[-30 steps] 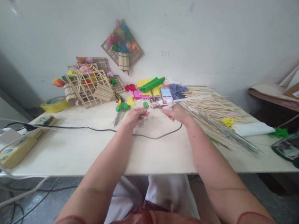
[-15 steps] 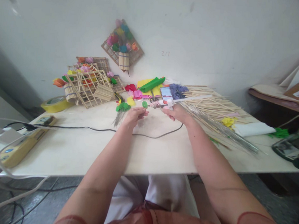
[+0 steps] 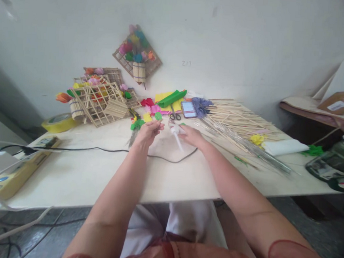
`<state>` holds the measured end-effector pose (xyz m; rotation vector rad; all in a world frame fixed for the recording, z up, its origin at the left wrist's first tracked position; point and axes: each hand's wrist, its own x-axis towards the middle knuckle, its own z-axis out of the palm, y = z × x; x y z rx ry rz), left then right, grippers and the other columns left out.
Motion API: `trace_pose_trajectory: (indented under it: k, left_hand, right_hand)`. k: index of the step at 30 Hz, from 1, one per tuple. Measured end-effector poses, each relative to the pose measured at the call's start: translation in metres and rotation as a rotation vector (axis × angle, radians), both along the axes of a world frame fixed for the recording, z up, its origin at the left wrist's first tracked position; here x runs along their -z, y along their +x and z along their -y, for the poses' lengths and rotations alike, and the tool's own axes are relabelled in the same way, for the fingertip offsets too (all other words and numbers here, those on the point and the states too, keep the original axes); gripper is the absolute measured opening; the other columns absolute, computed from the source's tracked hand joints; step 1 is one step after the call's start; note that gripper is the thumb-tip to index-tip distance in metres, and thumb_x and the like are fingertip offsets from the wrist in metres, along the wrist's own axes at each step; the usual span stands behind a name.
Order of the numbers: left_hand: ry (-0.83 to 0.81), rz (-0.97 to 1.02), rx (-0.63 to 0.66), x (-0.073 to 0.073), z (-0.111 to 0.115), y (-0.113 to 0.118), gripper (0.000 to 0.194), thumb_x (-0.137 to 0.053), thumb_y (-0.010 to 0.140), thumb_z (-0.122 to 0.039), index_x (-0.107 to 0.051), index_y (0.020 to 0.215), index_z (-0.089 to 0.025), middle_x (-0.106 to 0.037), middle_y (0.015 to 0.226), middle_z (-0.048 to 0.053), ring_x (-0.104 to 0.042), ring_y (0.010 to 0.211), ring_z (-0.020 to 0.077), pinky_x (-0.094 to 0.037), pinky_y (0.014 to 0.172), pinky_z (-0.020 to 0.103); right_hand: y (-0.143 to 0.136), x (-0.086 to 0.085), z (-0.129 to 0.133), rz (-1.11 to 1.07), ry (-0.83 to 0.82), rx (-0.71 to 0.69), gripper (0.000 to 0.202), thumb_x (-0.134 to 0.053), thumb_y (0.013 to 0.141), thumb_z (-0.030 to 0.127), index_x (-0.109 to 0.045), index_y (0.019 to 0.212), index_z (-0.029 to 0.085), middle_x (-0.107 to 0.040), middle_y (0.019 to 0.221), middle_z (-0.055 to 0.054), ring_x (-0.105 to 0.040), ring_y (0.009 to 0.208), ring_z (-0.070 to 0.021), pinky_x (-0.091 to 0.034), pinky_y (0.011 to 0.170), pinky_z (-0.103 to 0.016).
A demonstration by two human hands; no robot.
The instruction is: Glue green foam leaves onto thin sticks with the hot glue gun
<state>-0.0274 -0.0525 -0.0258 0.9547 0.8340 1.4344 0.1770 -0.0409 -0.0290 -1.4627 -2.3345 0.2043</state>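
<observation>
My left hand (image 3: 148,132) is closed in a pinch, with a small round green piece (image 3: 158,116) standing up from its fingers. To its right, my right hand (image 3: 191,136) reaches over the table beside a white glue gun (image 3: 175,130), which stands tilted with a white stick pointing toward me. The right fingers touch the gun's side; whether they grip it is unclear. A bit of green shows behind those fingertips. Green paper pieces (image 3: 137,124) on thin wires lie left of my left hand. Black-handled scissors (image 3: 175,116) and a phone (image 3: 189,109) lie beyond the hands.
Flower-decorated stick lattices (image 3: 98,99), yellow tape (image 3: 59,123) and a power strip (image 3: 22,169) are at left. A black cable (image 3: 99,149) crosses the table (image 3: 179,181). Thin sticks (image 3: 238,122) and a white roll (image 3: 285,146) lie at right. Another lattice (image 3: 138,56) hangs on the wall.
The glue gun has swung from lying rightward to pointing toward me, uncovering the scissors. My right hand has shifted left and its grasp has loosened. The view has moved slightly.
</observation>
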Motion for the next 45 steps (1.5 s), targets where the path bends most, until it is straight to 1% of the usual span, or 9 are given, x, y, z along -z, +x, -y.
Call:
trace_pose_trajectory:
  k: [4, 11, 17, 19, 21, 25, 28, 35, 45]
  left_hand:
    - [0.026, 0.01, 0.036, -0.005, 0.005, 0.004, 0.019, -0.073, 0.061, -0.024, -0.063, 0.073, -0.012, -0.062, 0.064, 0.0, -0.055, 0.055, 0.0051, -0.038, 0.048, 0.015]
    - [0.019, -0.005, 0.075, -0.009, 0.009, 0.008, 0.019, -0.074, 0.061, -0.022, -0.064, 0.073, -0.012, -0.062, 0.062, 0.0, -0.055, 0.053, 0.0047, -0.038, 0.047, 0.015]
    - [0.047, -0.025, 0.146, -0.005, 0.008, 0.011, 0.021, -0.075, 0.061, -0.024, -0.065, 0.074, -0.011, -0.06, 0.06, 0.0, -0.053, 0.052, 0.0047, -0.038, 0.045, 0.014]
    - [0.047, -0.042, 0.153, -0.004, 0.008, 0.012, 0.019, -0.074, 0.062, -0.024, -0.065, 0.073, -0.011, -0.06, 0.06, 0.001, -0.053, 0.052, 0.0051, -0.038, 0.045, 0.015]
    - [0.043, -0.053, 0.155, -0.003, 0.008, 0.013, 0.018, -0.074, 0.063, -0.024, -0.064, 0.07, -0.011, -0.06, 0.061, 0.002, -0.053, 0.052, 0.0057, -0.039, 0.045, 0.016]
    - [0.032, -0.066, 0.171, -0.001, 0.006, 0.013, 0.016, -0.073, 0.063, -0.023, -0.064, 0.07, -0.01, -0.061, 0.063, 0.003, -0.054, 0.053, 0.006, -0.039, 0.044, 0.016]
    - [0.03, -0.073, 0.18, 0.001, 0.005, 0.013, 0.016, -0.073, 0.063, -0.023, -0.064, 0.068, -0.011, -0.061, 0.062, 0.003, -0.054, 0.053, 0.006, -0.039, 0.043, 0.016]
    - [0.022, -0.088, 0.186, 0.003, 0.005, 0.014, 0.017, -0.073, 0.062, -0.024, -0.066, 0.069, -0.011, -0.063, 0.064, 0.005, -0.054, 0.053, 0.0073, -0.039, 0.043, 0.016]
    - [0.023, -0.077, 0.188, 0.006, 0.002, 0.012, 0.02, -0.075, 0.061, -0.025, -0.066, 0.071, -0.01, -0.063, 0.065, 0.005, -0.054, 0.053, 0.0068, -0.037, 0.043, 0.016]
  right_hand:
    - [-0.017, 0.008, 0.004, 0.168, 0.047, 0.032, 0.046, -0.047, 0.084, 0.033, -0.046, 0.128, 0.019, -0.055, 0.122, -0.012, -0.051, 0.109, -0.0276, -0.041, 0.085, -0.036]
    - [-0.028, 0.012, 0.006, 0.238, 0.024, 0.018, 0.045, -0.045, 0.084, 0.035, -0.048, 0.126, 0.019, -0.057, 0.116, -0.013, -0.049, 0.11, -0.0281, -0.039, 0.088, -0.036]
    - [-0.017, 0.006, -0.001, 0.196, 0.069, -0.008, 0.052, -0.049, 0.08, 0.051, -0.055, 0.121, 0.021, -0.061, 0.112, -0.012, -0.055, 0.1, -0.0263, -0.041, 0.082, -0.033]
    - [-0.002, 0.002, -0.007, 0.134, 0.13, 0.049, 0.042, -0.047, 0.083, 0.046, -0.063, 0.111, 0.02, -0.064, 0.105, -0.009, -0.057, 0.098, -0.023, -0.04, 0.083, -0.03]
    - [0.016, -0.001, -0.014, 0.087, 0.174, 0.202, 0.032, -0.046, 0.084, 0.036, -0.067, 0.101, 0.019, -0.066, 0.102, -0.008, -0.057, 0.097, -0.0213, -0.04, 0.081, -0.029]
    - [0.052, -0.002, -0.025, 0.112, 0.003, 0.484, 0.024, -0.051, 0.081, 0.03, -0.07, 0.092, 0.021, -0.068, 0.098, -0.009, -0.061, 0.091, -0.0229, -0.041, 0.076, -0.03]
    - [0.065, 0.001, -0.029, 0.142, -0.078, 0.551, 0.023, -0.053, 0.079, 0.028, -0.07, 0.092, 0.02, -0.068, 0.099, -0.011, -0.061, 0.094, -0.0248, -0.041, 0.078, -0.032]
    - [0.068, 0.008, -0.038, 0.222, -0.079, 0.52, 0.022, -0.051, 0.079, 0.02, -0.07, 0.088, 0.02, -0.069, 0.096, -0.01, -0.061, 0.096, -0.0246, -0.039, 0.083, -0.035]
    - [0.062, 0.011, -0.041, 0.373, 0.01, 0.47, 0.028, -0.044, 0.08, 0.01, -0.07, 0.091, 0.008, -0.068, 0.095, -0.019, -0.061, 0.095, -0.0258, -0.033, 0.09, -0.037]
